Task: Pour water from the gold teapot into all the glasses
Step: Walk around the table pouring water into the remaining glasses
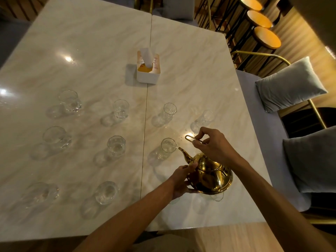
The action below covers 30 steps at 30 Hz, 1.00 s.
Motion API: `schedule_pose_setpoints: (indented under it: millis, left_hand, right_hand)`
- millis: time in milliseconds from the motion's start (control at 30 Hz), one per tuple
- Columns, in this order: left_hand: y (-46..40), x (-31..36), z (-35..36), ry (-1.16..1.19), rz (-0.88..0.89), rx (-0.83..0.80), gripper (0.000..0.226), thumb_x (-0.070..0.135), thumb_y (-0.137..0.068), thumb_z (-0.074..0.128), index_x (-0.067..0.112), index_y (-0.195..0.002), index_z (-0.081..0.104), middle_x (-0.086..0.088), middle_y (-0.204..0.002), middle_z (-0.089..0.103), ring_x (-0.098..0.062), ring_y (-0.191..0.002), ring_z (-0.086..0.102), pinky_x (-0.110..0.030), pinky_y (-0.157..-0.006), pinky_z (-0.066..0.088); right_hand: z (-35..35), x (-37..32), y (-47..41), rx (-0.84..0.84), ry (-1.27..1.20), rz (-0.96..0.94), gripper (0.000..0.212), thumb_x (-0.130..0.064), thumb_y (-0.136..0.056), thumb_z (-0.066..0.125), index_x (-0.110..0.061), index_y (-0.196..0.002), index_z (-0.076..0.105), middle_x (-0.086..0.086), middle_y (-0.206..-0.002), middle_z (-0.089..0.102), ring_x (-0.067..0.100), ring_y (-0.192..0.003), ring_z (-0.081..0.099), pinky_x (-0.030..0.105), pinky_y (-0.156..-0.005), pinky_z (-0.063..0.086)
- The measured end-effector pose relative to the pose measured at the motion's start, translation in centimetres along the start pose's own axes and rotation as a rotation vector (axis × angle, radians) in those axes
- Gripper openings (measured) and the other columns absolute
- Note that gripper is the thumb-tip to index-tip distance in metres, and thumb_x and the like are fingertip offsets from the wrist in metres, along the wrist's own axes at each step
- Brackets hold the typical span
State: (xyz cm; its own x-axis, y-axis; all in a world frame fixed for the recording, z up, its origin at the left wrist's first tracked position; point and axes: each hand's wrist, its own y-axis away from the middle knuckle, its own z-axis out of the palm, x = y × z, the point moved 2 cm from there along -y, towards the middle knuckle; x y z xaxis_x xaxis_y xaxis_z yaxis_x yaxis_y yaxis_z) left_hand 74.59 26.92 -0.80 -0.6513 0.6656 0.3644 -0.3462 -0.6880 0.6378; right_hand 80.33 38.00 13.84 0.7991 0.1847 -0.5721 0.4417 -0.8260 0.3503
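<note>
The gold teapot [211, 176] is tilted to the left above the marble table [91, 51], its spout at the rim of a clear glass [168, 147]. A thin stream of water runs from the spout into that glass. My right hand [212, 145] grips the teapot's wire handle from above. My left hand [181, 180] supports the pot's body from the left and underneath. Several other clear glasses stand in rows to the left and behind, such as one glass [116, 146] in the middle and another [170, 110] farther back. One glass [217, 196] is partly hidden under the pot.
A white tissue box [148, 70] stands at the table's centre, on the seam between the two tabletops. Grey cushions [289, 84] lie on a bench along the right edge. Round wooden stools [267, 37] stand at the back right.
</note>
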Motion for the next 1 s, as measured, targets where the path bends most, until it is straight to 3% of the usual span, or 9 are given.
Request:
schedule_pose_setpoints:
  millis: [300,433,600,867,1000]
  left_hand:
    - [0.01,0.17,-0.06,0.004,-0.001,-0.006,0.059,0.047,-0.087,0.066,0.015,-0.135,0.054,-0.011,-0.127,0.060,-0.037,-0.127,0.052,-0.058,-0.103,0.047]
    - [0.04,0.03,-0.11,0.009,0.001,-0.004,0.052,0.047,-0.090,0.064,0.015,-0.131,0.058,-0.013,-0.129,0.060,-0.037,-0.126,0.053,-0.058,-0.103,0.047]
    - [0.02,-0.03,-0.23,0.024,-0.003,-0.006,0.057,0.049,-0.086,0.069,0.016,-0.132,0.057,-0.014,-0.133,0.058,-0.037,-0.126,0.053,-0.055,-0.096,0.051]
    - [-0.21,-0.27,-0.30,0.040,-0.037,0.000,0.048,0.046,-0.087,0.067,0.017,-0.125,0.059,-0.013,-0.127,0.059,-0.037,-0.126,0.052,-0.060,-0.105,0.045]
    - [-0.11,-0.11,-0.25,0.023,-0.033,0.034,0.064,0.047,-0.082,0.071,0.014,-0.135,0.054,-0.013,-0.131,0.058,-0.038,-0.127,0.051,-0.058,-0.101,0.047]
  right_hand:
    - [0.04,-0.27,-0.13,-0.003,-0.008,0.009,0.012,-0.026,-0.092,0.072,-0.021,-0.089,0.062,0.009,-0.106,0.070,0.016,-0.081,0.065,0.028,-0.068,0.048]
    - [0.08,-0.46,0.03,-0.012,-0.003,0.001,0.012,-0.024,-0.093,0.072,-0.016,-0.092,0.063,0.006,-0.098,0.069,0.008,-0.069,0.059,0.023,-0.060,0.042]
    - [0.39,-0.27,-0.23,-0.012,0.001,0.010,0.011,-0.025,-0.093,0.071,-0.018,-0.091,0.062,0.008,-0.101,0.070,0.008,-0.072,0.061,0.023,-0.059,0.043]
    - [0.77,0.13,-0.41,-0.010,-0.004,0.017,0.011,-0.025,-0.093,0.071,-0.019,-0.091,0.062,0.008,-0.104,0.071,0.011,-0.079,0.065,0.023,-0.061,0.045]
    - [0.75,0.34,-0.23,-0.008,-0.020,0.018,0.011,-0.026,-0.094,0.070,-0.020,-0.093,0.062,0.006,-0.104,0.069,0.008,-0.075,0.062,0.021,-0.059,0.043]
